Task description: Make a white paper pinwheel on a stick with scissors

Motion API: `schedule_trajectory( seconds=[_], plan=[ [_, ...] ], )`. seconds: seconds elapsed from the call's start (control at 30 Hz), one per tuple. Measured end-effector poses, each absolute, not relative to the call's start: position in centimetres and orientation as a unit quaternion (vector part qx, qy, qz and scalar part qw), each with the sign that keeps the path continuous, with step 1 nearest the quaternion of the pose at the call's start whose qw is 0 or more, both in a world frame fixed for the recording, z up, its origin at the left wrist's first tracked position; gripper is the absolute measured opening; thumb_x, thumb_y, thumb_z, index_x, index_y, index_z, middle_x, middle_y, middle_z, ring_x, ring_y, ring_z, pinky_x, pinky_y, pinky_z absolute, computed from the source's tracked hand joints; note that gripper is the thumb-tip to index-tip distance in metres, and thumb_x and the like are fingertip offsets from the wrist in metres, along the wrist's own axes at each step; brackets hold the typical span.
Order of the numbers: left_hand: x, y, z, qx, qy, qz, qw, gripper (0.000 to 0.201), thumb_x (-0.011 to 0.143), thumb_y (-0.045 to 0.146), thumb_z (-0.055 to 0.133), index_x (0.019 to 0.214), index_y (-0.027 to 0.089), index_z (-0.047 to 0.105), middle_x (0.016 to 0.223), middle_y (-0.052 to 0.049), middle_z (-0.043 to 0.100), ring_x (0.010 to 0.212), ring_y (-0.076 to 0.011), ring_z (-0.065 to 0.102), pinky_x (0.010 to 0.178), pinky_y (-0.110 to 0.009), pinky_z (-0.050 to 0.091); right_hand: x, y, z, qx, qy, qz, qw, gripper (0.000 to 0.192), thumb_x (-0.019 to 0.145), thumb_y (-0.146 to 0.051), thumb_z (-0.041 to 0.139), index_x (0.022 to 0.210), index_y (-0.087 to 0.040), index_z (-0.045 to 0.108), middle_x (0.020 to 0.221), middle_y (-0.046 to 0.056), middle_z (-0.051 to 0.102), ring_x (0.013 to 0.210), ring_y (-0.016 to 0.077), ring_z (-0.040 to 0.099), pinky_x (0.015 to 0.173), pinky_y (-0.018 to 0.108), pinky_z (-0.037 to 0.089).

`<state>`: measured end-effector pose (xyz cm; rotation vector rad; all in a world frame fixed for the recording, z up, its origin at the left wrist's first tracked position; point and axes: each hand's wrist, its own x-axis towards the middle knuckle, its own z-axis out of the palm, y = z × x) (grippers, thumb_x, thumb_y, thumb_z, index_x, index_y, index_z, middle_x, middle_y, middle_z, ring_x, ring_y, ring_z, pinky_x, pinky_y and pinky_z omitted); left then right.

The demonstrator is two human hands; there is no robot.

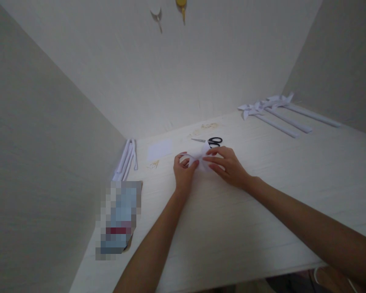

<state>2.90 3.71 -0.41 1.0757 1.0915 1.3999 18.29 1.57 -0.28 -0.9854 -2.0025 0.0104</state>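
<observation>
A piece of white paper (205,160) is held up just over the table in front of me, with parts of it bent into curves. My left hand (184,169) is closed on the paper's left side, thumb pressed near its middle and a curled flap by the fingers. On the right side, my right hand (225,165) grips the paper with bent fingers; the exact contact of the fingertips is hard to make out. Just behind the paper lie scissors (215,141) with black handles, blades pointing left.
A flat white sheet (159,150) and small pale sticks (153,165) lie left of my hands. Rolled white paper tubes (126,158) rest by the left wall, near a blurred packet (122,215). Paper pinwheel-like shapes on sticks (280,116) lie back right. Small pale pieces (205,129) lie behind the scissors.
</observation>
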Motion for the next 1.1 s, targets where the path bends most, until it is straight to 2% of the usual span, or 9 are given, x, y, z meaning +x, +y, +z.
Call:
schedule_trajectory(
  seconds=[0.1,0.17,0.3,0.37,0.47,0.6,0.73,0.93,1.1],
  plan=[
    [2.8,3.9,-0.5,0.400,0.444,0.606,0.525,0.044,0.050,0.016,0.068,0.087,0.019,0.043,0.071,0.000,0.062,0.059,-0.0131,0.059,0.060,-0.027,0.045,18.4,2.1,-0.5,-0.406,-0.707,0.085,0.572,0.024,0.084,-0.027,0.041,0.095,-0.023,0.062,0.094,0.007,0.055,0.091,0.0185,0.050,0.079,0.036,0.039],
    [2.7,3.9,-0.6,0.375,0.431,0.621,0.537,0.044,0.049,0.015,0.068,0.085,0.019,0.043,0.070,0.000,0.063,0.059,-0.0128,0.059,0.061,-0.028,0.045,18.6,2.5,-0.6,-0.410,-0.658,0.155,0.612,0.022,0.082,-0.025,0.044,0.094,-0.024,0.062,0.094,0.006,0.055,0.090,0.0177,0.051,0.075,0.034,0.042],
    [2.5,4.0,-0.7,0.346,0.405,0.640,0.553,0.045,0.048,0.014,0.069,0.084,0.019,0.043,0.069,0.000,0.064,0.059,-0.0126,0.059,0.064,-0.028,0.045,19.0,3.0,-1.0,-0.403,-0.624,0.291,0.603,0.022,0.078,-0.023,0.050,0.096,-0.025,0.062,0.092,0.004,0.057,0.076,0.0140,0.054,0.067,0.030,0.045],
    [2.5,4.0,-0.7,0.344,0.403,0.642,0.554,0.044,0.048,0.014,0.069,0.084,0.019,0.043,0.070,-0.001,0.064,0.059,-0.0130,0.059,0.064,-0.029,0.045,19.1,3.0,-1.0,-0.397,-0.626,0.324,0.588,0.023,0.076,-0.022,0.052,0.097,-0.024,0.062,0.087,0.004,0.058,0.071,0.0126,0.054,0.065,0.029,0.045],
    [2.4,4.1,-0.7,0.347,0.404,0.639,0.555,0.044,0.048,0.013,0.069,0.084,0.019,0.043,0.069,-0.001,0.064,0.059,-0.0133,0.059,0.063,-0.029,0.045,19.0,2.7,-0.9,-0.384,-0.653,0.315,0.572,0.021,0.074,-0.021,0.055,0.093,-0.024,0.064,0.085,0.004,0.057,0.074,0.0130,0.053,0.061,0.027,0.044],
    [2.4,4.1,-0.7,0.341,0.396,0.639,0.564,0.045,0.048,0.013,0.069,0.083,0.019,0.043,0.067,-0.001,0.064,0.057,-0.0125,0.059,0.063,-0.029,0.045,19.0,2.7,-0.9,-0.373,-0.682,0.287,0.560,0.012,0.071,-0.020,0.057,0.078,-0.023,0.067,0.081,0.004,0.057,0.075,0.0138,0.053,0.058,0.025,0.043],
    [2.3,4.1,-0.7,0.330,0.399,0.640,0.568,0.045,0.047,0.013,0.070,0.083,0.018,0.044,0.067,-0.001,0.064,0.057,-0.0121,0.059,0.064,-0.029,0.045,19.0,3.0,-1.0,-0.392,-0.649,0.336,0.559,0.004,0.064,-0.022,0.064,0.067,-0.020,0.067,0.071,0.003,0.062,0.069,0.0138,0.055,0.062,0.028,0.044],
    [2.3,4.1,-0.7,0.334,0.402,0.633,0.571,0.041,0.048,0.016,0.070,0.081,0.018,0.045,0.070,-0.002,0.064,0.059,-0.0140,0.059,0.065,-0.031,0.045,18.7,3.2,-1.1,-0.393,-0.491,0.473,0.617,0.013,0.050,-0.020,0.074,0.060,-0.019,0.066,0.064,0.000,0.064,0.058,0.0106,0.056,0.057,0.026,0.046],
    [2.5,4.0,-0.5,0.330,0.408,0.634,0.568,0.039,0.047,0.016,0.070,0.078,0.018,0.046,0.067,0.000,0.063,0.057,-0.0137,0.059,0.065,-0.032,0.045,18.0,2.8,-0.8,-0.380,-0.496,0.460,0.631,0.014,0.050,-0.020,0.074,0.061,-0.019,0.065,0.065,0.001,0.065,0.061,0.0120,0.058,0.060,0.028,0.048]
  ],
)
